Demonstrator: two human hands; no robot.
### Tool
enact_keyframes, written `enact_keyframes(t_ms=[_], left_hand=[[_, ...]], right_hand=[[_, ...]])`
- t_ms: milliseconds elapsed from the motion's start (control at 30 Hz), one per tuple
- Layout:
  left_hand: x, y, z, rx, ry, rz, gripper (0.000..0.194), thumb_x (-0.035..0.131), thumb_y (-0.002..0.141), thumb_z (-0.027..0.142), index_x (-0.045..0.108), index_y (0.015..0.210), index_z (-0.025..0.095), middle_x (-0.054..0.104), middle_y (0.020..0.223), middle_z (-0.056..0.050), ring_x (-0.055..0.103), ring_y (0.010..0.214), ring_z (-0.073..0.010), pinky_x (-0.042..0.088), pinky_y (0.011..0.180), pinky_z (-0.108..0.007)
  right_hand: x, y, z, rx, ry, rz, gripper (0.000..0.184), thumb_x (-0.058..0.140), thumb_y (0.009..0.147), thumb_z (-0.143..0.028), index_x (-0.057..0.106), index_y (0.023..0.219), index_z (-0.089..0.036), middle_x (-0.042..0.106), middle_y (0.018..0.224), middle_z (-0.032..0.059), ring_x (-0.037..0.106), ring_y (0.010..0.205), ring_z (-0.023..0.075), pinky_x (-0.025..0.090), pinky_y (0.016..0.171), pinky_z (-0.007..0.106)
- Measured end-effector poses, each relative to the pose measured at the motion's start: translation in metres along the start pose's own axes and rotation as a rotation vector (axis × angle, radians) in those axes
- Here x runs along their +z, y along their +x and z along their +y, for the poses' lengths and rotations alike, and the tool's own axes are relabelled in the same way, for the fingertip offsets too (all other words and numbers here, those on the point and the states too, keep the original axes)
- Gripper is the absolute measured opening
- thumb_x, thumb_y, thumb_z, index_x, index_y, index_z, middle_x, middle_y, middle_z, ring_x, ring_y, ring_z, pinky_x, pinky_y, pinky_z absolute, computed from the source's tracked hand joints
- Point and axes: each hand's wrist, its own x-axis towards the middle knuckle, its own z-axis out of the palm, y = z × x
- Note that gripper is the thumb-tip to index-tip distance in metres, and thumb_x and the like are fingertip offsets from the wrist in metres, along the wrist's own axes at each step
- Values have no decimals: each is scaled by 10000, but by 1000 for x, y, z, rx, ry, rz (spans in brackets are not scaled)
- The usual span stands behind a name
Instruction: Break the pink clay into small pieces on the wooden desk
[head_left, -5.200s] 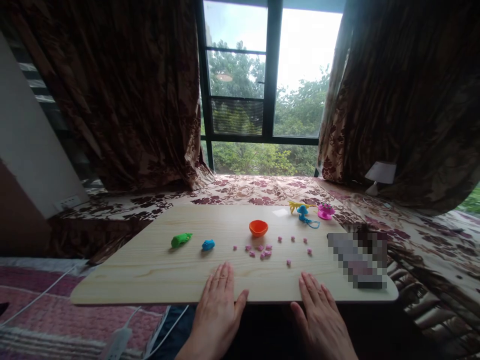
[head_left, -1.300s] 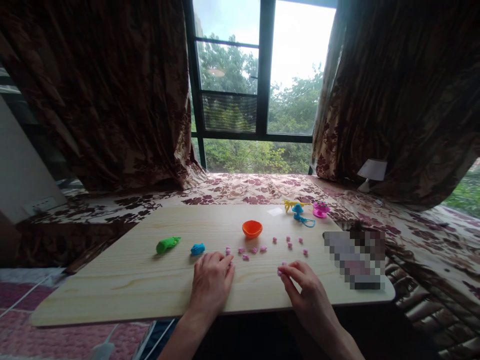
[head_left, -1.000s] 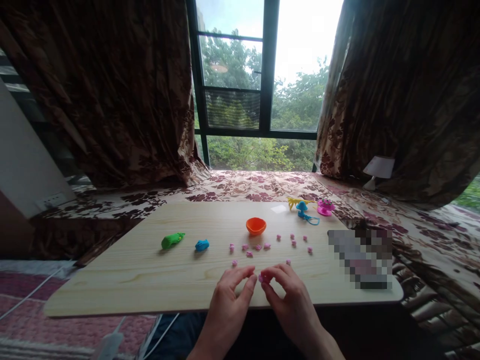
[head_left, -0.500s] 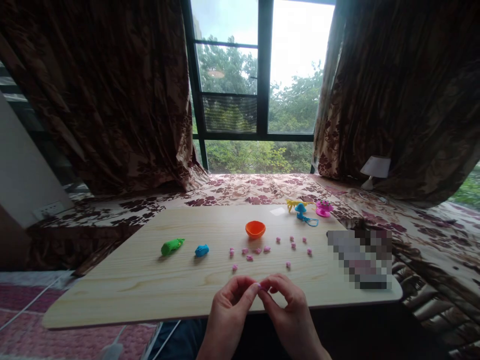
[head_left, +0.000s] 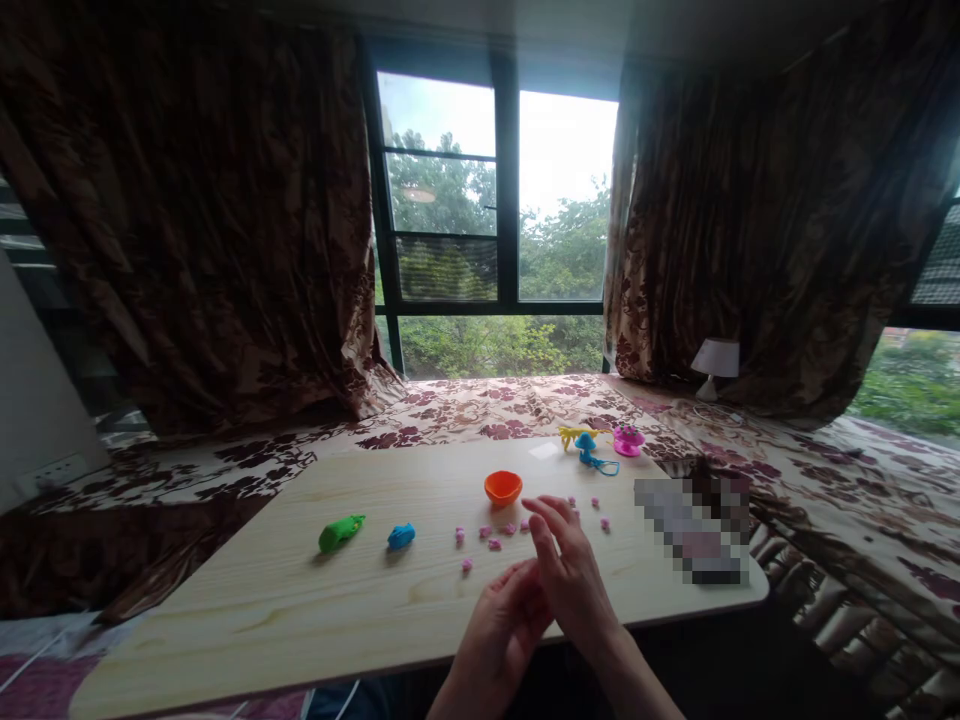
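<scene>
My right hand [head_left: 568, 568] lies palm-down across my left hand [head_left: 501, 625] above the near edge of the light wooden board [head_left: 315, 610]. The right fingers stretch forward. The left hand is cupped underneath with its fingers curled up against the right palm. Whatever is pressed between the palms is hidden. Several small pink clay bits [head_left: 491, 536] are scattered just beyond the hands, one [head_left: 466, 566] lying closer. An orange bowl [head_left: 503, 487] sits behind them. A blue clay lump [head_left: 400, 536] and a green clay lump [head_left: 340, 532] lie to the left.
Small yellow [head_left: 574, 435], blue [head_left: 589, 455] and pink [head_left: 628, 439] plastic toys sit at the board's far right corner. A blurred-out object [head_left: 690, 525] lies on the right end. A small white lamp [head_left: 715, 360] stands on the flowered sill, with dark curtains beside the window.
My hands, which pinched a pink bit between their fingertips, now lie one across the other, and the bit is out of sight. The view has tilted up and shifted.
</scene>
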Motion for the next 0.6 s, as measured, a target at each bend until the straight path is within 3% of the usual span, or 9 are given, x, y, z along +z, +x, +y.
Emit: enact_keyframes(t_ms=[100,167,267,400,500,600], left_hand=[[5,-13,-10,34,-47,5,88,654,692,231,645,712,145,656,687,-26,598,649,-117,460,618,-218],[2,-20,-14,-40,-158,42,87,649,692,243,663,730,166,683,771,-34,623,771,-147,469,714,-243],[-10,-21,-12,-149,-205,-87,333,599,697,427,679,892,169,667,978,-92,556,1037,-230,408,909,-327],[-21,-17,1,-101,-163,-236,569,525,622,635,627,1046,269,577,1176,-62,345,1251,-262,286,1020,-414],[-22,-19,9,-79,-166,-229,608,536,608,637,609,1082,263,545,1220,-49,293,1279,-258,267,1036,-400],[-21,-26,17,-50,-103,-201,610,564,638,566,567,1149,234,542,1223,-64,288,1283,-250,258,1046,-375]], right_hand=[[8,15,-5,-15,-137,20,342,301,924,-280,480,1211,-225,479,1238,69,391,1185,199,301,1005,414],[12,12,-7,-34,-229,25,369,296,925,-288,415,1269,-227,440,1296,71,326,1242,218,237,1031,471],[20,-12,-10,-115,-291,14,447,317,912,-300,286,1351,-221,345,1375,76,235,1292,255,206,1033,517],[31,-36,-25,-291,-263,-87,574,360,871,-369,160,1395,-253,300,1403,51,204,1298,299,246,1013,525],[29,-26,-33,-263,-269,-158,564,344,885,-340,131,1401,-260,287,1410,41,189,1306,282,251,1022,511],[28,-17,-29,-276,-283,-147,605,382,880,-349,94,1405,-263,250,1424,39,175,1308,288,228,1031,523]])
